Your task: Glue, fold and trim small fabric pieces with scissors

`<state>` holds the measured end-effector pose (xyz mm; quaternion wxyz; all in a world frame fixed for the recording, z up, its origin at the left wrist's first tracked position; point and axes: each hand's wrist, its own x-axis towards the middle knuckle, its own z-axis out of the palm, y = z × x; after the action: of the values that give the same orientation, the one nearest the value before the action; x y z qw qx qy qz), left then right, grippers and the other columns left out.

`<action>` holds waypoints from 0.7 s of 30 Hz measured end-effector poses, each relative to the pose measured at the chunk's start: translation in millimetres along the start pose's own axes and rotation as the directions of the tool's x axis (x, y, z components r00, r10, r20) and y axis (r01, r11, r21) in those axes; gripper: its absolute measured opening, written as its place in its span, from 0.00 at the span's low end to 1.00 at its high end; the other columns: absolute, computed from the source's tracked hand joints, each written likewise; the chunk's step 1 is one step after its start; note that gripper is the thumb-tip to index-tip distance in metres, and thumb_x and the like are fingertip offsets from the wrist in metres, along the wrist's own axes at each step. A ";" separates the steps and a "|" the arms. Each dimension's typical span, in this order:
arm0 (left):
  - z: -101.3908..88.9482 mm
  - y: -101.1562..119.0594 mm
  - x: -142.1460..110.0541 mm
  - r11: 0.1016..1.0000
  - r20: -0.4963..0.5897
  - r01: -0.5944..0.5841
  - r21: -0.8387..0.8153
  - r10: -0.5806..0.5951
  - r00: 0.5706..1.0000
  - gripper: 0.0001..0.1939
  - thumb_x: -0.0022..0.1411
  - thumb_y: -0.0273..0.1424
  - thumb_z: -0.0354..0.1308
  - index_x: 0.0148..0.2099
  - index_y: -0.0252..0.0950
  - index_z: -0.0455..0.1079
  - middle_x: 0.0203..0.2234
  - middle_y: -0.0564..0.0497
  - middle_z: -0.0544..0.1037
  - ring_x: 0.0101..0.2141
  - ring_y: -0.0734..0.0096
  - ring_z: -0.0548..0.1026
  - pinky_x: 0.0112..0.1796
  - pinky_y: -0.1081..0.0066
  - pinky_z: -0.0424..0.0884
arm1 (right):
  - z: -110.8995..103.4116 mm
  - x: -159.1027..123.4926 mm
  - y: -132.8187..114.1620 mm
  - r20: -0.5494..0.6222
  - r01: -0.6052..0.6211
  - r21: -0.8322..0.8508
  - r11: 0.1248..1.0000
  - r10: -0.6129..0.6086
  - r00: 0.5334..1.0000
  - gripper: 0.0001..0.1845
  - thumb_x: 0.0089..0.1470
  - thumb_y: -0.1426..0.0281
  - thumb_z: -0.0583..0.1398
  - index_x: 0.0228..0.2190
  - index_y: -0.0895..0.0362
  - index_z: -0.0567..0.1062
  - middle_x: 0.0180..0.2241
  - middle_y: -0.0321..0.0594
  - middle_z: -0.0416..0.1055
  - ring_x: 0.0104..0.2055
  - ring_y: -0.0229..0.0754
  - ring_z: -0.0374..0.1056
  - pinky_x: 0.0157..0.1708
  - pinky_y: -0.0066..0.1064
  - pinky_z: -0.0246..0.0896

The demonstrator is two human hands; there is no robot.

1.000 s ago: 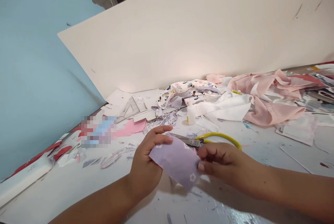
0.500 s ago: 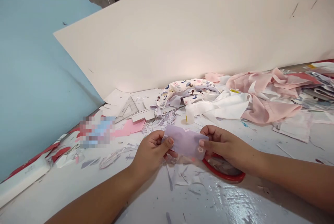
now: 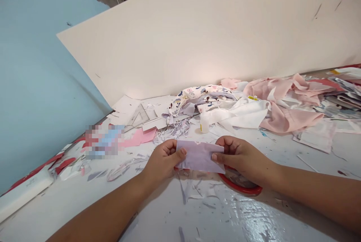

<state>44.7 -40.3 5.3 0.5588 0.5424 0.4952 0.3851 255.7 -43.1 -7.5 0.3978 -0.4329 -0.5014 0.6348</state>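
A small lavender piece of fabric or paper (image 3: 200,156) with a pale flower on its top edge is stretched between my two hands above the table. My left hand (image 3: 165,159) pinches its left end, thumb on the near face. On its right end, my right hand (image 3: 239,157) pinches with thumb and bent fingers. Below my right hand lies a red-handled tool (image 3: 244,188), probably scissors; its blades are hidden. A small clear bottle with a yellow label (image 3: 204,122) stands just beyond the lavender piece.
Floral cloth (image 3: 203,95), white cloth (image 3: 242,113) and pink cloth (image 3: 291,116) are heaped along the white board (image 3: 197,39). A set square (image 3: 139,116), pink paper (image 3: 139,137) and shredded scraps (image 3: 175,129) lie left of centre. A long white box (image 3: 26,195) sits at the left edge.
The lavender piece has tilted and levelled between my hands, and the flower near its right end no longer shows. Both hands keep their grip.
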 end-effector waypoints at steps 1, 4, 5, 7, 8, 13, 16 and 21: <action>0.2 -0.5 0.5 1.000 -0.013 -0.002 -0.008 0.001 1.000 0.15 0.48 0.41 0.61 0.30 0.34 0.65 0.17 0.58 0.69 0.18 0.81 0.68 0.20 0.78 0.67 | -0.7 0.3 0.4 0.008 0.011 -0.004 1.000 -0.011 1.000 0.15 0.40 0.62 0.65 0.24 0.57 0.67 0.16 0.27 0.62 0.16 0.27 0.54 0.15 0.20 0.47; 2.9 -0.9 1.1 1.000 -0.047 0.005 -0.023 -0.006 0.999 0.14 0.48 0.40 0.61 0.28 0.34 0.65 0.16 0.59 0.66 0.17 0.83 0.65 0.21 0.76 0.70 | -0.6 0.7 -0.5 -0.020 -0.009 0.005 1.000 0.009 1.000 0.15 0.41 0.59 0.64 0.23 0.56 0.67 0.16 0.27 0.61 0.15 0.27 0.52 0.14 0.21 0.46; 4.1 -0.6 0.9 1.000 -0.054 0.009 -0.030 -0.010 0.999 0.14 0.48 0.40 0.61 0.28 0.34 0.65 0.16 0.60 0.66 0.17 0.83 0.65 0.21 0.75 0.70 | 0.1 0.5 -1.6 -0.037 -0.033 0.015 0.999 0.033 0.999 0.16 0.41 0.58 0.64 0.22 0.56 0.66 0.15 0.26 0.59 0.14 0.27 0.50 0.13 0.21 0.44; 6.0 0.1 0.1 0.999 -0.064 0.006 -0.048 -0.009 0.998 0.14 0.49 0.39 0.61 0.28 0.34 0.65 0.17 0.59 0.67 0.17 0.82 0.66 0.21 0.75 0.70 | 2.4 -0.2 -4.0 -0.075 -0.063 0.044 0.997 0.067 0.995 0.18 0.40 0.57 0.64 0.20 0.56 0.64 0.12 0.25 0.56 0.12 0.27 0.47 0.12 0.21 0.42; 6.6 0.3 -0.4 0.998 -0.066 0.004 -0.061 -0.008 0.998 0.14 0.49 0.39 0.61 0.27 0.34 0.64 0.17 0.59 0.67 0.17 0.82 0.66 0.21 0.75 0.70 | 3.6 -0.7 -5.1 -0.091 -0.063 0.063 0.996 0.069 0.993 0.19 0.39 0.56 0.64 0.20 0.55 0.63 0.12 0.24 0.55 0.12 0.27 0.46 0.11 0.21 0.41; 8.4 -2.3 -2.9 0.994 -0.056 -0.019 -0.105 0.013 0.998 0.15 0.52 0.40 0.58 0.24 0.35 0.60 0.15 0.58 0.67 0.18 0.78 0.68 0.22 0.74 0.68 | 7.1 -2.9 -6.3 -0.083 -0.071 0.142 0.987 0.083 0.993 0.20 0.39 0.55 0.64 0.20 0.55 0.61 0.12 0.24 0.55 0.11 0.26 0.46 0.11 0.20 0.40; 8.9 -4.2 -3.3 0.990 -0.058 -0.033 -0.140 0.025 0.998 0.15 0.53 0.39 0.58 0.24 0.36 0.59 0.15 0.58 0.67 0.17 0.78 0.68 0.21 0.74 0.66 | 5.6 -1.7 -3.6 -0.073 -0.074 0.172 0.982 0.087 0.994 0.19 0.40 0.57 0.64 0.20 0.55 0.61 0.12 0.24 0.56 0.12 0.26 0.46 0.11 0.20 0.40; 7.3 -4.8 -2.5 0.974 0.012 0.033 -0.226 -0.031 0.999 0.14 0.50 0.38 0.60 0.26 0.35 0.61 0.15 0.58 0.64 0.17 0.81 0.64 0.20 0.78 0.60 | 2.0 1.2 0.9 -0.046 -0.051 0.129 0.990 0.057 0.997 0.17 0.42 0.58 0.64 0.21 0.56 0.64 0.15 0.27 0.60 0.15 0.27 0.51 0.14 0.20 0.44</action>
<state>50.7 -44.9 0.3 0.6251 0.4689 0.4546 0.4275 253.4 -42.7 -8.4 0.4195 -0.4355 -0.4378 0.6654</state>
